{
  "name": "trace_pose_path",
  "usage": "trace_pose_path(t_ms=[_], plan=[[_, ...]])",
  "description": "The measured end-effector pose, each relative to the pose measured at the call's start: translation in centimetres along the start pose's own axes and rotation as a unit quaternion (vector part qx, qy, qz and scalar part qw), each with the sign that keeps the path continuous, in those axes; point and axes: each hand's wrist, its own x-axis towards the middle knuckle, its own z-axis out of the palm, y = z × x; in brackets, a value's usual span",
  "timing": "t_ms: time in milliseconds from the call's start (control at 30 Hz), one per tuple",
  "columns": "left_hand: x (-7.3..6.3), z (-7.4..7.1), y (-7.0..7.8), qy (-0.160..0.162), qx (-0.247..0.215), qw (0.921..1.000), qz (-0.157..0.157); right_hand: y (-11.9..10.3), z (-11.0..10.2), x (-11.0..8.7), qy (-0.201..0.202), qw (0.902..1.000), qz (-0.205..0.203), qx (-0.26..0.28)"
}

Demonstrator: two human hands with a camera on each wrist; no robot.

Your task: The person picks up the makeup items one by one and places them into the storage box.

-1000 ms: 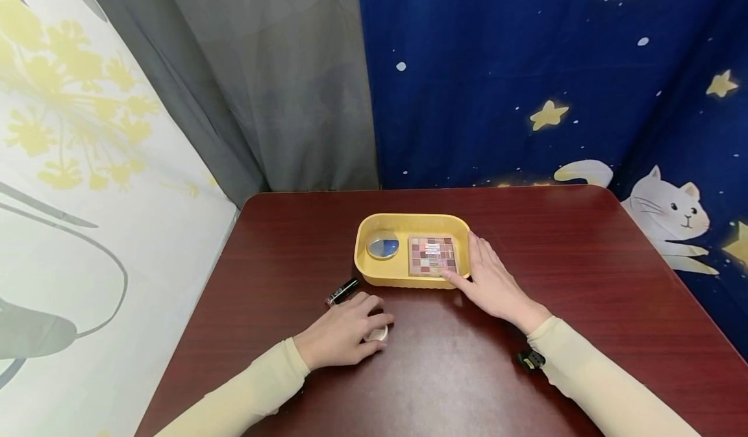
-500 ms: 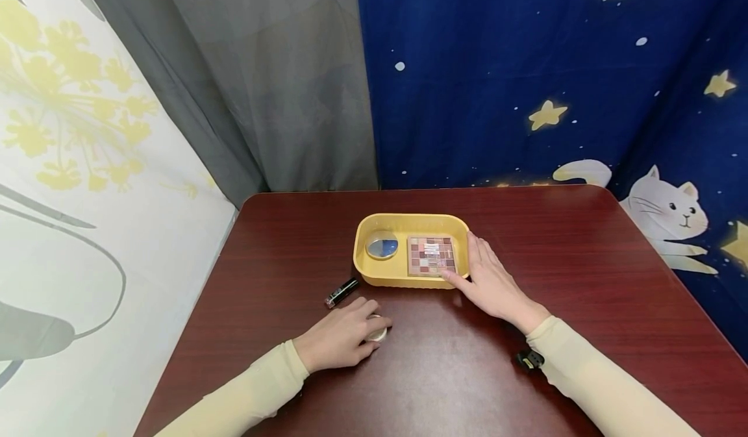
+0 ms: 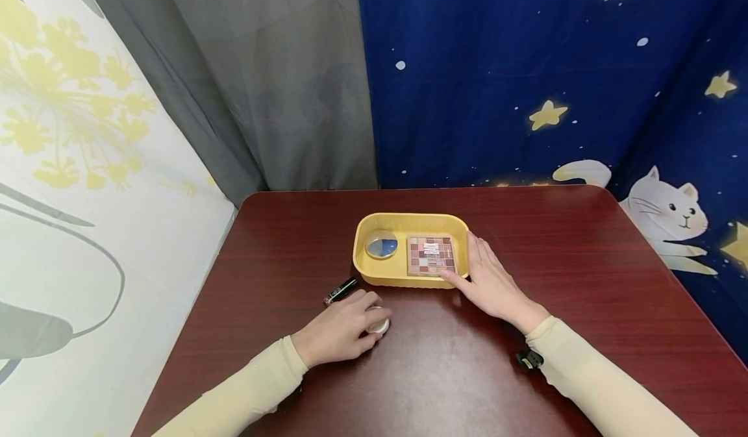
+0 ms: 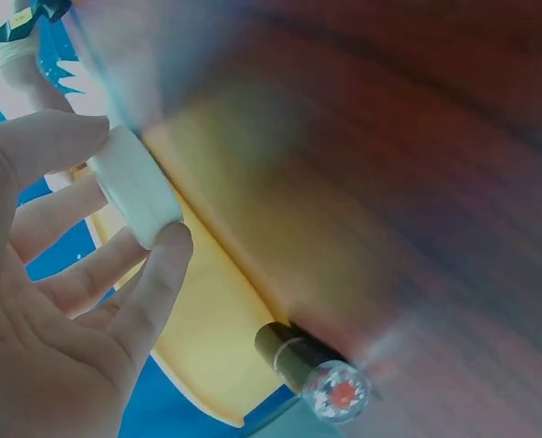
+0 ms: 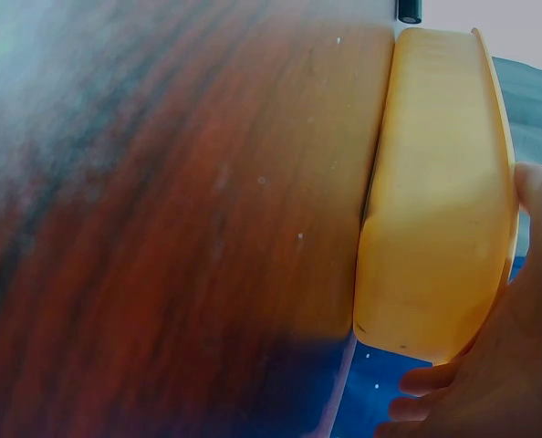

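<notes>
In the head view my left hand (image 3: 341,330) is in front of the yellow tray (image 3: 380,280), its thumb and fingertips pinching a small round white case (image 3: 380,326). The left wrist view shows the white case (image 4: 143,187) edge-on between thumb and fingers. Just beyond that hand a black lipstick tube (image 3: 341,290) lies on the table, its clear end showing red in the left wrist view. My right hand (image 3: 493,284) rests on the tray's right end, fingers straight along the outside and thumb over the front rim.
Inside the tray are a makeup palette (image 3: 431,256) on the right and a round clear-lidded case (image 3: 382,245), partly blue, on the left. The dark red table (image 3: 526,223) ends at a blue curtain (image 3: 467,99) behind and a white wall (image 3: 117,229) on the left.
The white case has shifted slightly away from me in the left hand's fingers and now shows more from above. The right hand and the tray stay where they were.
</notes>
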Motion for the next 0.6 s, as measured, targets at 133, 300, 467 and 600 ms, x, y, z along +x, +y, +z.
trace_pose_path(t_ms=[133,300,467,600], plan=[[0.2,-0.5,-0.4,0.013,-0.007,0.9998,-0.012,0.0,0.1,0.0,0.002,1.0,-0.003,-0.003],[0.5,-1.3,-1.0,0.027,-0.009,0.9991,-0.033,0.0,0.1,0.1,0.005,1.0,-0.004,-0.006],[1.0,-2.0,-1.7,0.038,-0.012,0.9983,-0.042,0.0,0.1,0.0,0.001,1.0,0.002,-0.002],[1.4,-2.4,-2.2,0.056,-0.022,0.9971,-0.046,0.0,0.1,0.0,0.002,1.0,0.002,-0.003]])
